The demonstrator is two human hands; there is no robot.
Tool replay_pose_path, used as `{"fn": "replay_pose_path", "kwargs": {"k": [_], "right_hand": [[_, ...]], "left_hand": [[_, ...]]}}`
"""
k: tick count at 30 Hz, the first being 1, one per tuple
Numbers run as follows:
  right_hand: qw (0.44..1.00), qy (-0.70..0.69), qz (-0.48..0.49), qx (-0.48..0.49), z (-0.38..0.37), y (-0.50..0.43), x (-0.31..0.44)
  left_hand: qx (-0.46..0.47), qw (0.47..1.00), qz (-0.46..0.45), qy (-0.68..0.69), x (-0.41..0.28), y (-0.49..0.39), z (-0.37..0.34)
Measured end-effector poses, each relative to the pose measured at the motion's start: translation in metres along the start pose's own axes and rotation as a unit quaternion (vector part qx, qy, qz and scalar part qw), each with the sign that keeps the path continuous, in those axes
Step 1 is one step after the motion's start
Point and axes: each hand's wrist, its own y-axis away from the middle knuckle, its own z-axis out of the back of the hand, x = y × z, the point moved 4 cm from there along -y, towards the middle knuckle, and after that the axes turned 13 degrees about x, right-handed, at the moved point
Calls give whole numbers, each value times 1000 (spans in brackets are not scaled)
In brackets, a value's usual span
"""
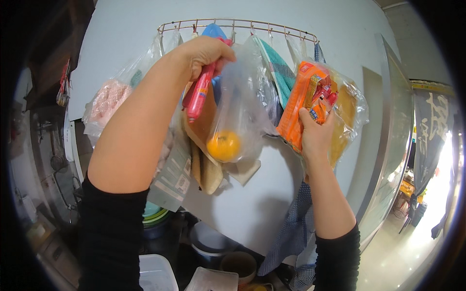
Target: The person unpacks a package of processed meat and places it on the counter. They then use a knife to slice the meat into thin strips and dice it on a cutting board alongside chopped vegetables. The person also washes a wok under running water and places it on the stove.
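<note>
My left hand [211,54], raised near the wire hook rack [240,23], is closed on a red-wrapped sausage [199,94] that hangs down from it. Just right of that hand hangs a translucent plastic bag [244,91] with an orange fruit [224,145] at its bottom. My right hand [316,134] grips an orange package [291,112], through whose torn or opened front red-wrapped pieces [327,92] show. Behind the package is a clear plastic bag [360,112] with something yellowish-brown in it.
On the wall rack hang a teal towel [278,69], a bag with a pink item [109,98] and blue checked cloth [291,225]. Below stand a lidded bucket [211,238], a white tub [156,272] and stacked green bowls [156,218]. A glass sliding door [386,145] is at right.
</note>
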Motion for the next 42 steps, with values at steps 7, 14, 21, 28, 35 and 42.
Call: {"fn": "replay_pose_path", "kwargs": {"k": [7, 14, 21, 28, 35, 42], "right_hand": [[995, -47, -75, 39, 0, -4, 4], [984, -117, -99, 89, -1, -8, -3], [984, -162, -56, 38, -8, -23, 22], [920, -376, -30, 108, -59, -57, 91], [958, -86, -158, 221, -217, -33, 118], [886, 116, -151, 423, -312, 58, 108]], "left_hand": [[66, 990, -75, -96, -27, 5, -10], [162, 975, -55, -139, -24, -6, -10], [149, 913, 56, -376, -13, -3, -9], [12, 805, -119, -581, -78, 17, 52], [-193, 893, -73, -399, -100, 131, 124], [-157, 933, -53, -318, -57, 191, 180]]}}
